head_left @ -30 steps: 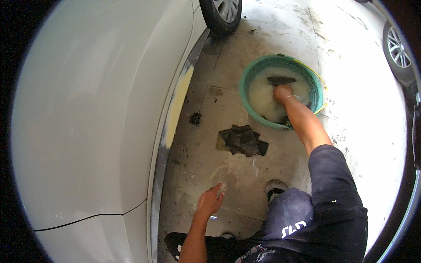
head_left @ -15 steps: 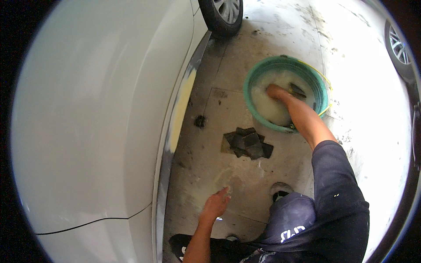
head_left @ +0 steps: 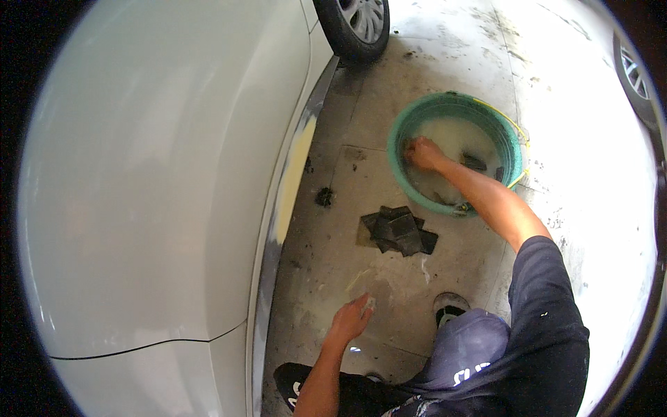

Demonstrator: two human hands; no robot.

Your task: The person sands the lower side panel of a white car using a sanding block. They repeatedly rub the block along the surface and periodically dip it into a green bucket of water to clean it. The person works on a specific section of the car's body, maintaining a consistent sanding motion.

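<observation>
A round green tub [head_left: 397, 174] of cloudy water [head_left: 455, 132] stands on the floor ahead to the right. My right hand [head_left: 424, 151] is inside it, close to the left wall. Its fingers are curled, and whatever they hold is hidden. Dark pieces [head_left: 474, 162] lie in the water beside my forearm. My left hand [head_left: 349, 320] hangs above the wet floor, thumb and forefinger apart, with pale wet residue near the fingertips. Between the two hands lies a pile of dark, flat square sheets [head_left: 399, 231], which look like sandpaper.
A white car's side [head_left: 160, 194] fills the left, with a yellowish filler patch [head_left: 295, 177] along its lower edge. One car wheel [head_left: 361, 31] is at the top, another [head_left: 632, 76] at far right. A yellow handle [head_left: 511, 121] hangs on the tub. My shoe [head_left: 450, 304] is nearby.
My right hand has shifted left in the tub and risen from the cloudy water, so more of it shows. My left hand stays nearly in place. The view has shifted slightly.
</observation>
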